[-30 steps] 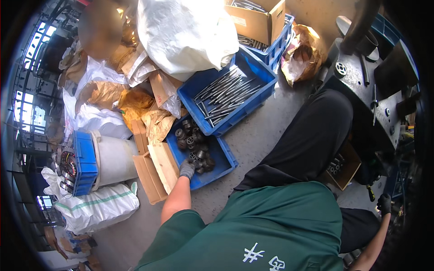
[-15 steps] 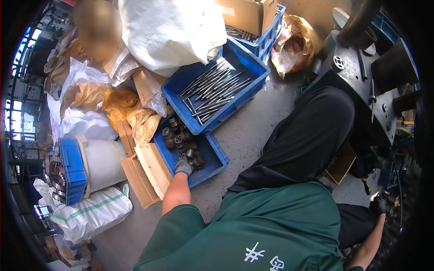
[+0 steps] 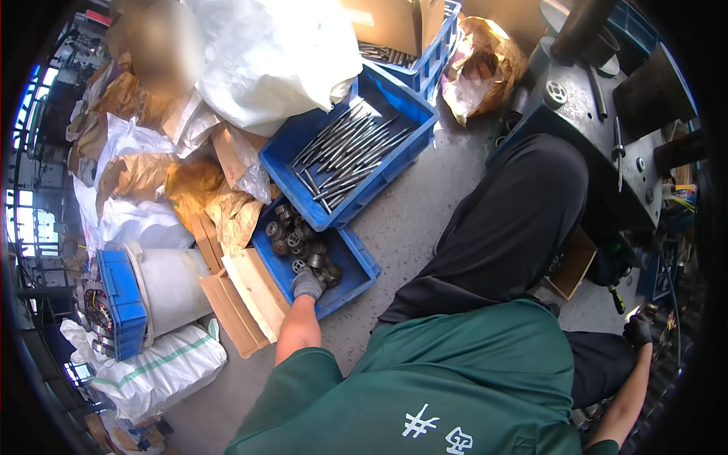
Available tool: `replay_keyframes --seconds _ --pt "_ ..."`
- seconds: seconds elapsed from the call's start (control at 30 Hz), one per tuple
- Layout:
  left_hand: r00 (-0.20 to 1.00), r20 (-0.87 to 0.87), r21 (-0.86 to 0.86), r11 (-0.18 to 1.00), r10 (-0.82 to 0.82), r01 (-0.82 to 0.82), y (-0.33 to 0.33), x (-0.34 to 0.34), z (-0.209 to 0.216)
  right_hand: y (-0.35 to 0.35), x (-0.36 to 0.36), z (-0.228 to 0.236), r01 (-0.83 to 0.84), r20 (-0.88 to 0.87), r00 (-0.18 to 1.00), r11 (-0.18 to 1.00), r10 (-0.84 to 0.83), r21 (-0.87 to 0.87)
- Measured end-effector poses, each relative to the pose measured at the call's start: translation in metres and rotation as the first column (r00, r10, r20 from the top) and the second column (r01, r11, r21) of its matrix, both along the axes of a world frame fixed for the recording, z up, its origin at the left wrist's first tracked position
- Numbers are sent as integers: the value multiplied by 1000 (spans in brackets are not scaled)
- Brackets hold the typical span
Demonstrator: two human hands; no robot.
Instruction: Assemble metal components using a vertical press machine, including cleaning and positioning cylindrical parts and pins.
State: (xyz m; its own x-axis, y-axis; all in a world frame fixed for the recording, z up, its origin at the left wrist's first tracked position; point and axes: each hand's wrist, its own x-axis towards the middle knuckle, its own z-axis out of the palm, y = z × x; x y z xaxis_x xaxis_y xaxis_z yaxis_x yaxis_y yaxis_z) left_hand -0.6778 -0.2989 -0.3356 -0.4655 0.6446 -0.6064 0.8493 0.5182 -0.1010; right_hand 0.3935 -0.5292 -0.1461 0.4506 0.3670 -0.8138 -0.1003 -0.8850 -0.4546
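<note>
My left hand, in a grey glove, reaches into a small blue bin from its near side. Its fingertips touch round, slotted metal parts piled in there, one of them right at the fingers; whether they grip it is hidden. Far off to the right, my right hand wears a dark glove. Its fingers are curled beside something small and bright at the edge of the machinery, too small to name. A larger blue bin of metal shafts overlaps the small bin's far side.
Wooden boards and a cardboard box flank the small bin on the left. Sacks, crumpled paper and a white bucket crowd farther left. A heavy metal machine stands at the right; an open paper bag lies beyond.
The view has shifted slightly, so bins and machine appear a little farther left. My left hand stays among the metal parts, its fingers now closer against one. My right hand has barely moved.
</note>
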Motion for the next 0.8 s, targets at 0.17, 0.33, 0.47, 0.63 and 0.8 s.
replay_keyframes --seconds 0.17,0.33,0.47,0.63,0.8 --pt "1000 5 122 992 -12 11 -12 -3 -11 31 -29 2 64 188 981 997 -56 -40" --pt "971 176 390 894 162 -220 -28 -18 -23 37 -29 2 32 191 981 999 -35 20" --pt "439 845 70 751 306 -657 3 -2 23 -3 -14 17 27 194 980 995 -45 94" --pt "789 216 554 737 -576 387 46 40 149 51 -87 36 -71 201 979 978 31 196" --pt "576 199 850 432 -793 300 137 148 290 92 -118 69 -532 523 757 833 391 149"
